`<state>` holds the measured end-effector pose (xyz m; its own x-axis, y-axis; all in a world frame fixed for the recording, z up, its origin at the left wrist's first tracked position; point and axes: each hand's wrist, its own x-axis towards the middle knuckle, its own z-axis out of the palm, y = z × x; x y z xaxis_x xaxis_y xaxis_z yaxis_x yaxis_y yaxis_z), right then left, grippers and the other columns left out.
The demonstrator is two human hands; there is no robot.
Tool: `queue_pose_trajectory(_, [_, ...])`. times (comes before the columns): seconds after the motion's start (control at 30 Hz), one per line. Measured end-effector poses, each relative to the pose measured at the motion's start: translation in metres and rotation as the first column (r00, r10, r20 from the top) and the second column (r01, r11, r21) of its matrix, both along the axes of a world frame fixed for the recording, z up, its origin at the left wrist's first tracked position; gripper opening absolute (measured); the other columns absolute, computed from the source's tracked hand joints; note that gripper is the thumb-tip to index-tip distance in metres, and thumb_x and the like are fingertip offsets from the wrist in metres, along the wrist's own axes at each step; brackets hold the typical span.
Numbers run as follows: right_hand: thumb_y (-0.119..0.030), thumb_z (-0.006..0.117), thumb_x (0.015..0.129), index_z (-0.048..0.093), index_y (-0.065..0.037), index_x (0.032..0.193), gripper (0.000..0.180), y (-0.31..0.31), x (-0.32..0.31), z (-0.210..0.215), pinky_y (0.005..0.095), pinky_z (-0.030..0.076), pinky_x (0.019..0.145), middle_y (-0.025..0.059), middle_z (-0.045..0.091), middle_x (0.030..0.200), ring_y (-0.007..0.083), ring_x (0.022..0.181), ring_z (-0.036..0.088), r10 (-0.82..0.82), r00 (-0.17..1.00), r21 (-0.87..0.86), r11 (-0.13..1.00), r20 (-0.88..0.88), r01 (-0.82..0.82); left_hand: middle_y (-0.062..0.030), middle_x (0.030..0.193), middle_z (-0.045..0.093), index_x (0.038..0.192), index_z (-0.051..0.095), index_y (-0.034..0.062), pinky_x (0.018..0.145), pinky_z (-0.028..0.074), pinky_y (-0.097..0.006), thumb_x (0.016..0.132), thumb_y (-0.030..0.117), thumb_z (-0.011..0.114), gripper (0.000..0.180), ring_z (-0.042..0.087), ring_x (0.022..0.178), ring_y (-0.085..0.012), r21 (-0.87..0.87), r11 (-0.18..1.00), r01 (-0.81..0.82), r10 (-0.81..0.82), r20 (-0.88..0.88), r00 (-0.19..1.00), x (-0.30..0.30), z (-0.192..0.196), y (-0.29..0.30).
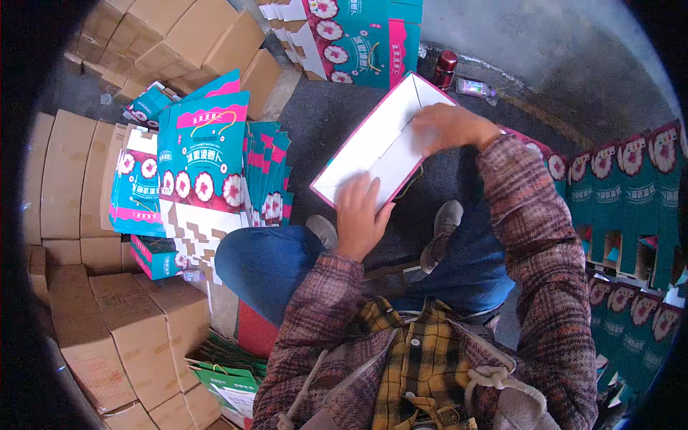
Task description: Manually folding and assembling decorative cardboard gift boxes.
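Above my knees stands a carton (pixel 376 140), its white panels with interlocking flap seams facing up and a thin pink edge around them. My left hand (pixel 360 221) lies at its near corner, fingers spread on the white panel and the thumb apart by the edge. Over the far right part of the same panel is my right hand (pixel 450 129), bent at the knuckles; its fingertips are smeared by motion, so their grip is unclear. Part of a yellow cord shows below the carton's right side.
Flat teal-and-pink cartons (pixel 204 154) with cord handles lean in a stack to my left. Brown cardboard boxes (pixel 136 322) are piled beyond them. Upright teal cartons (pixel 623 186) stand in rows at right. A red flask (pixel 445 70) and a clear bottle (pixel 473 88) are by the wall.
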<state>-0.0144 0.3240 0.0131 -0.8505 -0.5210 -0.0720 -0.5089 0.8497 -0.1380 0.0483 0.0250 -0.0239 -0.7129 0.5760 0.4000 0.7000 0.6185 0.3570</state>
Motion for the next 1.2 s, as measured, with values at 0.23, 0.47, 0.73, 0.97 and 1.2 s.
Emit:
queue_pose_trajectory(0.23, [-0.054, 0.050, 0.089, 0.062, 0.001, 0.109, 0.060, 0.040, -0.023, -0.013, 0.0353, 0.047, 0.085, 0.0196, 0.063, 0.110, 0.0291, 0.102, 0.060, -0.667, 0.744, -0.541, 0.635, -0.026, 0.551, -0.0199, 0.138, 0.039, 0.130, 0.042, -0.0027, 0.105, 0.031, -0.041, 0.094, 0.037, 0.047, 0.054, 0.038, 0.128, -0.0306, 0.518, 0.575, -0.633, 0.095, 0.726, 0.681, -0.044, -0.025, -0.049])
queue_pose_trajectory(0.47, [-0.069, 0.032, 0.088, 0.065, -0.001, 0.106, 0.077, 0.057, -0.043, -0.041, 0.0354, 0.048, 0.078, 0.0171, 0.067, 0.093, 0.0233, 0.093, 0.061, -0.512, 0.620, -0.475, 0.399, 0.594, 0.784, -0.0117, 0.125, 0.056, 0.123, 0.053, 0.0042, 0.097, 0.041, -0.040, 0.094, 0.052, 0.039, 0.058, 0.055, 0.112, -0.0265, 0.310, 0.272, -0.911, -0.451, 0.877, 0.164, -0.061, -0.083, -0.082])
queue_pose_trajectory(0.73, [-0.052, 0.043, 0.094, 0.063, -0.006, 0.114, 0.055, 0.043, -0.032, -0.068, 0.0348, 0.050, 0.078, 0.0099, 0.066, 0.103, 0.0162, 0.090, 0.060, -0.144, 0.632, -0.584, 0.270, 0.761, 0.765, -0.0078, 0.095, 0.064, 0.096, 0.062, 0.0034, 0.077, 0.052, -0.036, 0.087, 0.032, 0.056, 0.031, 0.063, 0.088, -0.0223, 0.391, 0.293, -0.872, -0.621, 0.772, 0.137, -0.057, -0.159, -0.112])
queue_pose_trajectory(0.97, [-0.047, 0.042, 0.096, 0.060, -0.003, 0.093, 0.048, 0.056, -0.019, -0.011, 0.0310, 0.051, 0.080, 0.0049, 0.066, 0.090, 0.0155, 0.082, 0.063, 0.007, 0.585, -0.584, -0.045, 0.811, 0.811, -0.0092, 0.118, 0.056, 0.119, 0.052, 0.0035, 0.095, 0.040, -0.035, 0.091, 0.036, 0.049, 0.043, 0.053, 0.110, -0.0206, 0.686, 0.308, -0.659, -0.473, 0.712, 0.520, -0.052, -0.039, -0.074])
queue_pose_trajectory(1.2, [-0.056, 0.041, 0.093, 0.054, -0.004, 0.123, 0.061, 0.037, 0.008, -0.023, 0.0419, 0.046, 0.088, 0.0085, 0.057, 0.120, 0.0253, 0.101, 0.058, -0.319, 0.662, -0.653, 0.153, 0.678, 0.742, -0.0090, 0.134, 0.045, 0.141, 0.031, 0.0059, 0.101, 0.030, -0.044, 0.094, 0.049, 0.041, 0.064, 0.046, 0.119, -0.0228, 0.442, 0.209, -0.872, -0.350, 0.867, 0.355, -0.055, -0.076, -0.095])
